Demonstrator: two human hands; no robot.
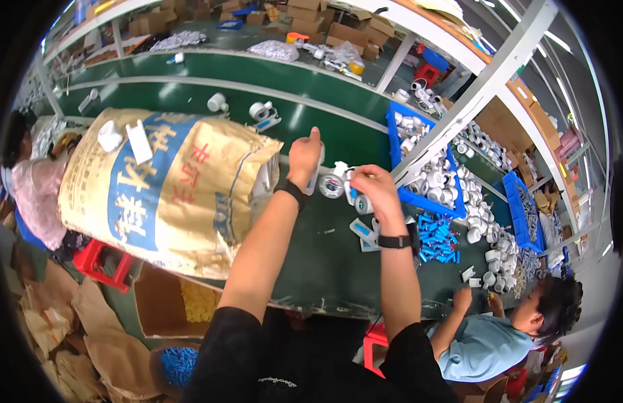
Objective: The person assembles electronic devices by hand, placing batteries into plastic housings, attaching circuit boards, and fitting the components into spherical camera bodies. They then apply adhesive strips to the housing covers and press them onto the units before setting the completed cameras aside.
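Observation:
My left hand (pixel 305 160) is closed with its thumb up around a pale, flat plastic cover (pixel 315 176), mostly hidden by the palm. My right hand (pixel 374 188) has its fingers drawn together on a small white and blue part (pixel 352 195). Between the hands sits a round white housing with a shiny silver face (pixel 331 186). Another round white housing (pixel 363 204) lies under my right hand. Closer to me are white and blue flat pieces (pixel 365 232) on the green tabletop (pixel 311 269). A heap of blue cylinders (pixel 438 238) lies right of my right wrist.
A large printed sack (pixel 170 188) fills the left, two white pieces on top. Blue crates (pixel 429 203) of white parts stand right, beside loose white housings (pixel 483 221). A metal post (pixel 472 94) slants across. A co-worker (pixel 499 336) works at the lower right.

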